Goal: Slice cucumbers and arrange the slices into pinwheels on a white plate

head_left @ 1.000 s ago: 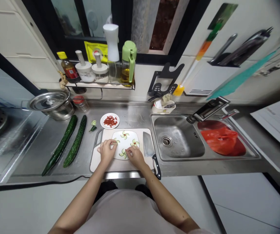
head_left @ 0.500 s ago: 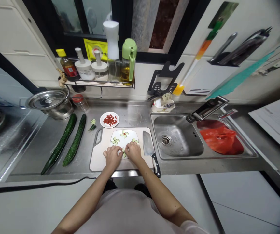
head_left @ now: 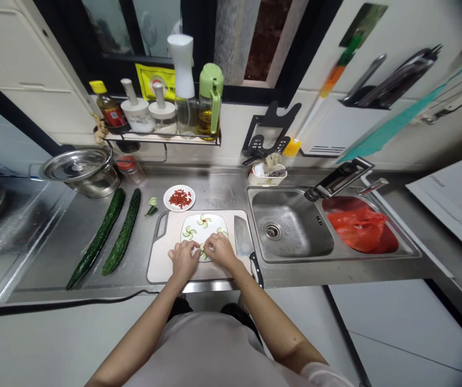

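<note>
My left hand (head_left: 185, 259) and my right hand (head_left: 219, 250) meet over the front of a white plate (head_left: 202, 229) with their fingertips drawn together. Both pinch at thin cucumber slices (head_left: 203, 251) set in a pinwheel there; fingers partly cover it. More pinwheels of slices lie at the plate's back (head_left: 204, 221), left (head_left: 189, 233) and right, the right one partly behind my right hand. Under the plate is a pale cutting board (head_left: 162, 263). A kitchen knife (head_left: 244, 236) rests along the board's right side, its black handle toward me.
Behind the board stands a small dish (head_left: 167, 206) of red bits resembling goji berries. Two whole cucumbers (head_left: 98, 236) (head_left: 123, 236) and some cut cucumber pieces (head_left: 152, 206) lie left. At right is a sink (head_left: 295, 226) with a red plastic bag (head_left: 358, 228); a lidded pot (head_left: 94, 180) stands back left.
My hands stay over the front pinwheel, with only slight finger movement; a bit more of the slices shows between them. The whole view has shifted a little.
</note>
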A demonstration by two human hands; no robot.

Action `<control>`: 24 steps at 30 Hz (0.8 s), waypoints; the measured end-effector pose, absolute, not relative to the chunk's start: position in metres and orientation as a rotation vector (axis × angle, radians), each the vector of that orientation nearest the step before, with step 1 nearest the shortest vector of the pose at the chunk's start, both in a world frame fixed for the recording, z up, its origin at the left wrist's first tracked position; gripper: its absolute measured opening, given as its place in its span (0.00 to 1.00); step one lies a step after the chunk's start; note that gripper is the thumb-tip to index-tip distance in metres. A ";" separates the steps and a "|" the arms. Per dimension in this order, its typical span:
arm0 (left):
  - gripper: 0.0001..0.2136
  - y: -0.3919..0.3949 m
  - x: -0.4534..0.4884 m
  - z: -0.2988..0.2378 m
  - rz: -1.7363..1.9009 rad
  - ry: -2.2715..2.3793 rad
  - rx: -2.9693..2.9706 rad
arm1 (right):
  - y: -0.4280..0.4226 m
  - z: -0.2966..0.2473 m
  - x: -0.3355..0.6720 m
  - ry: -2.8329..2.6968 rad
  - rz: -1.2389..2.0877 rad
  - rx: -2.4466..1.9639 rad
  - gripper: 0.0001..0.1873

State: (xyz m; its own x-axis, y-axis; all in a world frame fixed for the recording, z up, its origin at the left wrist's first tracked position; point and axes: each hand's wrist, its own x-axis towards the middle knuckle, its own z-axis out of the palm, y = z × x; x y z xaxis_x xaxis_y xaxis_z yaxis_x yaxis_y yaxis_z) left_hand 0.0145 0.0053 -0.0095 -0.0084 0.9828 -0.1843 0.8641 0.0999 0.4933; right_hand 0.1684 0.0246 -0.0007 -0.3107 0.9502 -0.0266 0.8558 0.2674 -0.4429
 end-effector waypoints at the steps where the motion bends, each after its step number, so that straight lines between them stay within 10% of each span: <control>1: 0.08 0.005 0.014 -0.010 0.330 1.911 1.801 | 0.024 0.001 0.168 -2.326 0.559 -1.656 0.07; 24: 0.09 0.005 0.018 -0.011 0.305 1.912 1.806 | 0.016 -0.001 0.168 -2.528 0.489 -1.556 0.11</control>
